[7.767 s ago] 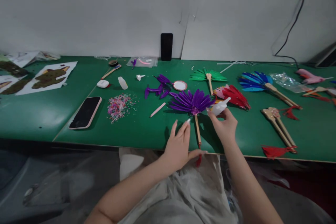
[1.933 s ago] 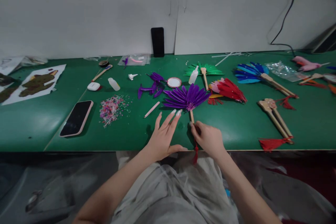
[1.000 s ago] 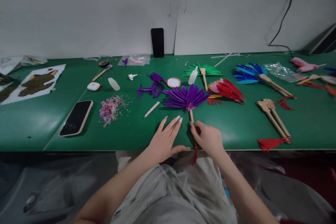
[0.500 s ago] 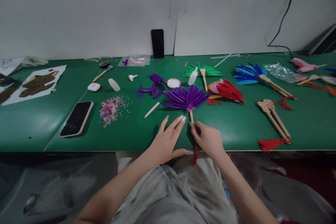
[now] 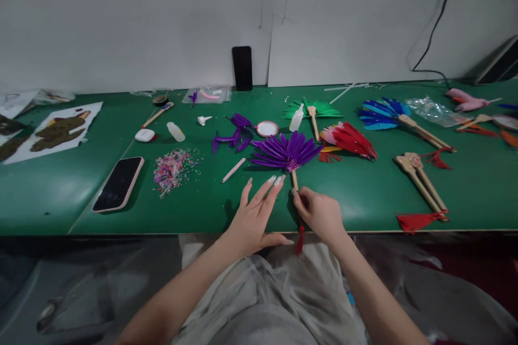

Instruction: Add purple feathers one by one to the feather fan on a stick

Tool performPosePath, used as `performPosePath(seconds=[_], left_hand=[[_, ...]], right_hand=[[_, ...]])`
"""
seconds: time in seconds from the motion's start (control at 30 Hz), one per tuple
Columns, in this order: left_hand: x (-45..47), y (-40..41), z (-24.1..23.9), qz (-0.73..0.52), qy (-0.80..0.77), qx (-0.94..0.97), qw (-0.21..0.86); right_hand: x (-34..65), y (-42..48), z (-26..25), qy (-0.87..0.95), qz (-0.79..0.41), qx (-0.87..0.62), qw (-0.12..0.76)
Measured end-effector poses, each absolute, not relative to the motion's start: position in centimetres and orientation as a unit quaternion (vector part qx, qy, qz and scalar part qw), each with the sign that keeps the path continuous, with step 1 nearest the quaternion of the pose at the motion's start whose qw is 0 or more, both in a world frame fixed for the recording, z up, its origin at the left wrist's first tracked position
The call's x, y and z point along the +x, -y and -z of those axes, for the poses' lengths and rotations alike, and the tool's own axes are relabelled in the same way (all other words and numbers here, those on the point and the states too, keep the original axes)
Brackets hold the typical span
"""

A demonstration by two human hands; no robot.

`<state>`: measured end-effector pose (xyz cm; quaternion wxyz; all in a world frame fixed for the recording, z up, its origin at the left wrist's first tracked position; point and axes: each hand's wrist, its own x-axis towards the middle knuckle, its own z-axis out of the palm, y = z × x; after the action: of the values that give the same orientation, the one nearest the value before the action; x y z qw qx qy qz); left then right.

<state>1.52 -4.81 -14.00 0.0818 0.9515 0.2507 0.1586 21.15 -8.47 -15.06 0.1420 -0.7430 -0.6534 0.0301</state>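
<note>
A purple feather fan lies on the green table, its wooden handle toward me and a red tassel hanging over the front edge. My right hand is closed around the lower part of that handle. Just left of the handle, my left hand has its fingers spread and holds nothing. Beyond it lies a thin pink stick. Loose purple feathers rest behind the fan, beside a small round white disc with a reddish rim.
Left of my hands are colourful small beads or chips and a phone. A glue bottle, a green feather fan, red feathers and a blue fan lie behind. Bare wooden handles are at right.
My left hand has shifted slightly left, a little away from the fan's handle. The right hand keeps its hold on the fan, which stays in place.
</note>
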Motion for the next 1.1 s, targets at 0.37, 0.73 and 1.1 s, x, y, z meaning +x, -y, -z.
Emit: performPosePath(seconds=[0.37,0.73,1.1], left_hand=[[2.4,4.8,13.6,-0.114,-0.219,0.963,0.104],[1.6,5.3,13.7,-0.109,-0.222,0.964,0.099],[0.5,5.5,13.3,-0.129,-0.254,0.954,0.09]], right_hand=[[21.2,8.5,15.1,0.653,-0.023,-0.744,0.142],[21.2,8.5,15.1,0.655,-0.018,-0.742,0.142],[21.1,8.5,15.3,0.659,-0.008,-0.737,0.152]])
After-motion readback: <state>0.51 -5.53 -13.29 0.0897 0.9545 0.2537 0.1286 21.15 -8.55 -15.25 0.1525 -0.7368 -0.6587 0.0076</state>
